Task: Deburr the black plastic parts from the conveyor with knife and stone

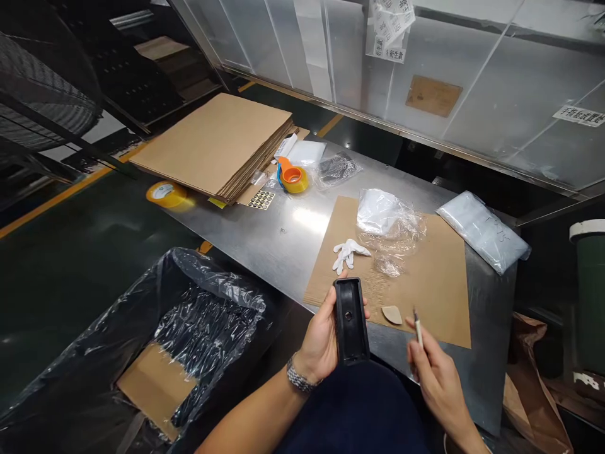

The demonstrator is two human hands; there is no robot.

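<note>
My left hand (317, 347), with a metal watch on its wrist, is wrapped round a long black trough-shaped part (350, 337) with raised edges and a small round hole. It is held upright near the table's front edge. Between the fingers of my right hand (437, 375) is a slim pen-like tool (418, 334) with a white handle and a dark tip, pointing away from me and apart from the black part. A tan, wedge-shaped piece (392, 314) lies on the cardboard sheet (439, 284) between my hands. Beyond the black part rests a white glove (350, 253).
On the metal table (265, 252) are stacked cardboard sheets (212, 139), a tape dispenser (293, 178), a tape roll (166, 194), round stickers (261, 200), clear plastic bags (392, 221) and a white wrapped packet (484, 232). A black-lined bin (227, 284) stands at lower left.
</note>
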